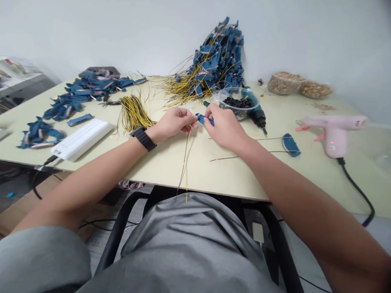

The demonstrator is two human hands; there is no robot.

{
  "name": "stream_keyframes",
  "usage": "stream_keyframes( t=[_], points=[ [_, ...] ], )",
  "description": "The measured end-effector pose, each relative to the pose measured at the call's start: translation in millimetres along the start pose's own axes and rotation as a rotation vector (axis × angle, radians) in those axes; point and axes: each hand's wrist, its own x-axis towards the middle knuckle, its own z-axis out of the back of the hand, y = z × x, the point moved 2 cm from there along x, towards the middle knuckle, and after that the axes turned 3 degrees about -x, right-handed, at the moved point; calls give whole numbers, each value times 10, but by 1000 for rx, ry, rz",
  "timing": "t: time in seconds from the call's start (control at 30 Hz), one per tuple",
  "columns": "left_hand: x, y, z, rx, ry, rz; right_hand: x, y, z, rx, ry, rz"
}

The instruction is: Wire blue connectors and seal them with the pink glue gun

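My right hand (226, 127) pinches a small blue piece (201, 118) with a pale end, held over the middle of the table. My left hand (179, 120) is closed at the piece's left end, fingertips on its thin wires. From there a yellow wire and a black wire (187, 163) hang past the table's front edge toward my lap. Right of my hands lies another blue piece with wires (291, 145). Left of them is a bundle of yellow and black wires (134, 112). My fingers hide part of the held piece.
A large heap of wired blue pieces (217, 61) stands behind my hands. Near it are a clear bowl of black parts (239, 103) and a power driver (257, 117). A pink glue gun (337, 128) stands right; a white power strip (83, 139) and loose blue pieces (80, 88) lie left.
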Motion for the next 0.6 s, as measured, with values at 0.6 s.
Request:
stream_keyframes(
  t=[0.6],
  points=[
    [46, 74, 17, -70, -16, 28, -27, 66, 11, 72, 46, 61]
  ],
)
